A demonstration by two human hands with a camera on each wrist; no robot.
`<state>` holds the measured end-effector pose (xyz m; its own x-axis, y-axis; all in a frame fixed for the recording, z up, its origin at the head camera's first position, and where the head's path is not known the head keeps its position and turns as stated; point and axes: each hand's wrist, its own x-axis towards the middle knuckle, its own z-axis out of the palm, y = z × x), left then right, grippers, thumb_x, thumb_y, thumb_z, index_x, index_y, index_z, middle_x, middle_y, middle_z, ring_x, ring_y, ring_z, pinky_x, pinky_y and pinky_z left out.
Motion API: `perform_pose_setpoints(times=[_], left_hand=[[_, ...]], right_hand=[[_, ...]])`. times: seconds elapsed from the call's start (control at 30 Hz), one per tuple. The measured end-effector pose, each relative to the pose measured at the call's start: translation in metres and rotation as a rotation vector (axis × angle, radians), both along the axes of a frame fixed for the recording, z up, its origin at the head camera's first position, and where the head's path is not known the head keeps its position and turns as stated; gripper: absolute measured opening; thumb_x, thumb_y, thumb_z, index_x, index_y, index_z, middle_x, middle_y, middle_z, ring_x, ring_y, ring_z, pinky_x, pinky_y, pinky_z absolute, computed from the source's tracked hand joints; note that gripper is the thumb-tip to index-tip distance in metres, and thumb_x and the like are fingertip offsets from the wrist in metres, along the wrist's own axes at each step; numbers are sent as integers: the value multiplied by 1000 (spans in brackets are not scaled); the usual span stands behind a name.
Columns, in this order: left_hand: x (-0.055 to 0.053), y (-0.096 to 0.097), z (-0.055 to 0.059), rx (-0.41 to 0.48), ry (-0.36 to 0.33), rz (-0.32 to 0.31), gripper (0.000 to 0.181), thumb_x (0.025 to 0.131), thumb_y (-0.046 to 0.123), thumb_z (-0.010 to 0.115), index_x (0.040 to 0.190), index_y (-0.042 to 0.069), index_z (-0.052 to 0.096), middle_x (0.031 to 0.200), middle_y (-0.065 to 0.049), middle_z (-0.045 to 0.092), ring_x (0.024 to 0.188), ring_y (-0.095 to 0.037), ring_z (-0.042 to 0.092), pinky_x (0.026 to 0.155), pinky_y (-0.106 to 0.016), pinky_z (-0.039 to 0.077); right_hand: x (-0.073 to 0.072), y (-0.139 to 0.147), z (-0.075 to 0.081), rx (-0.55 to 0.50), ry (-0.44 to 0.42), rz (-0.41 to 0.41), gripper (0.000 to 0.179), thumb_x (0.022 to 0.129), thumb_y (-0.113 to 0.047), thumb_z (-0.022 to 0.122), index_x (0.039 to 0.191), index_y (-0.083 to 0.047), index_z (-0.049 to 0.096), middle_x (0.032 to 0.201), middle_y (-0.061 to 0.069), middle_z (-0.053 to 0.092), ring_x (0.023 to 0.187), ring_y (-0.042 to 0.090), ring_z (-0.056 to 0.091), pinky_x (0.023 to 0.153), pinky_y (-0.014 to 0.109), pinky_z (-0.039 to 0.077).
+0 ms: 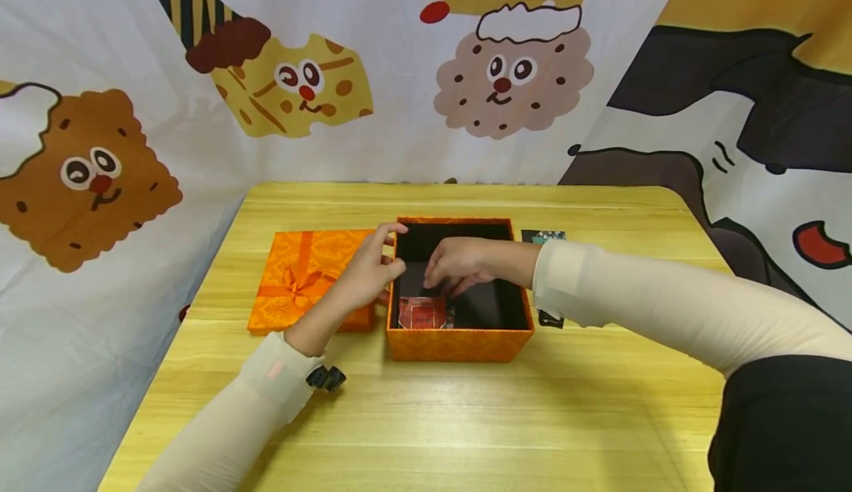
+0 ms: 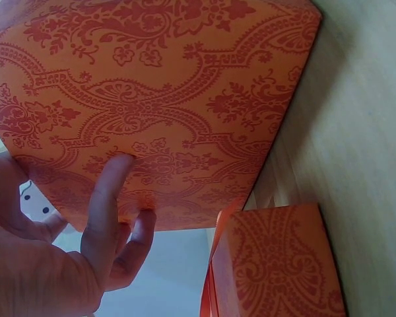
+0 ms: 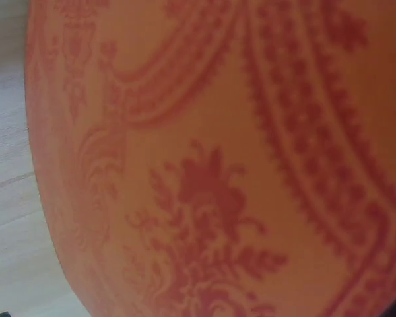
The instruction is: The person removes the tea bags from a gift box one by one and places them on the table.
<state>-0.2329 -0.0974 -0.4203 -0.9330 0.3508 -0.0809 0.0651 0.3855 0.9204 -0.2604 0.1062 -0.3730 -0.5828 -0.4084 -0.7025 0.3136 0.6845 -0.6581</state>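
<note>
On a desk [image 1: 466, 418] in the head view, the right hand [image 1: 461, 261], grip unclear, reaches into an orange gift box [image 1: 459, 346] holding a red packet [image 1: 422, 314]; at left wrist, the left hand [image 2: 59, 267] touches the box, fingers spread; at right wrist, its patterned side [image 3: 198, 158] shows.

In the head view, a white printed cloth [image 1: 399, 137] hangs behind the pale wooden table [image 1: 426, 418], whose far edge lies at 12 o'clock. The print shows a brown biscuit [image 1: 86, 181] towards 9, a striped-hatted cheese [image 1: 336, 100] between 10 and 11, a pinkish cookie [image 1: 512, 111] at 1, and dark shapes [image 1: 672, 70] between 2 and 3.
</note>
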Motion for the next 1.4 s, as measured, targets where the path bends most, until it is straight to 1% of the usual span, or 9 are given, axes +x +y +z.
perform_pose_setpoints(times=[0.2, 0.4, 0.5, 0.63, 0.77, 0.93, 1.17, 1.3, 1.4], left_hand=[[1, 0, 1, -2, -7, 8, 56, 96, 8, 56, 149, 20, 40, 145, -21, 37, 88, -31, 55, 52, -45, 59], [0, 1, 2, -18, 31, 0, 55, 96, 6, 57, 148, 19, 41, 144, -20, 38, 87, -30, 55, 57, -36, 53], [-1, 1, 1, -27, 51, -3, 55, 96, 6, 56, 147, 17, 42, 143, -22, 40, 86, -29, 56, 63, -32, 50], [-1, 0, 1, -28, 53, -5, 55, 95, 6, 57, 148, 17, 42, 142, -22, 40, 87, -28, 54, 61, -32, 50], [0, 0, 1, -9, 23, -3, 56, 96, 7, 57, 148, 19, 41, 143, -21, 38, 87, -29, 52, 54, -43, 57], [1, 0, 1, 6, -12, -5, 56, 97, 9, 56, 149, 21, 40, 145, -19, 35, 87, -29, 51, 55, -53, 59], [0, 0, 0, -5, 1, -6, 55, 97, 8, 56, 148, 21, 40, 144, -20, 37, 89, -31, 52, 53, -48, 59], [0, 0, 1, -5, -9, -4, 55, 98, 8, 56, 149, 21, 40, 145, -20, 36, 90, -31, 53, 52, -46, 59], [1, 0, 1, -4, -16, -2, 56, 97, 8, 56, 149, 22, 40, 146, -20, 35, 91, -32, 54, 53, -45, 60]], right_hand=[[0, -5, -2, 68, 24, 28, 39, 96, -14, 71, 131, 1, 64, 135, 14, 61, 117, 36, 61, 100, 54, 54], [2, -9, -4, 50, -30, 58, 39, 97, -10, 67, 133, 4, 60, 123, 14, 63, 105, 37, 67, 95, 53, 57], [2, -9, -6, 47, -25, 69, 38, 98, -8, 66, 133, 5, 58, 114, 15, 65, 101, 35, 69, 92, 52, 58], [3, -7, -7, 31, -13, 43, 44, 96, -3, 68, 137, 4, 53, 108, 17, 67, 98, 31, 69, 93, 52, 58], [5, -7, -9, -6, -21, 47, 52, 94, -1, 71, 141, 2, 48, 107, 17, 67, 93, 29, 70, 93, 49, 58], [9, -10, -14, -44, -97, 143, 51, 96, -2, 69, 143, -4, 49, 106, 17, 69, 89, 30, 70, 89, 50, 58], [12, -16, -16, -38, -122, 286, 27, 101, -5, 63, 127, 2, 64, 114, 12, 66, 95, 26, 67, 89, 46, 59], [11, -16, -13, -60, -96, 246, 21, 100, -3, 63, 119, 4, 67, 111, 12, 67, 94, 24, 66, 91, 48, 58], [11, -13, -12, -75, -40, 212, 10, 97, -4, 68, 106, 1, 68, 101, 9, 66, 88, 19, 62, 80, 40, 59]])
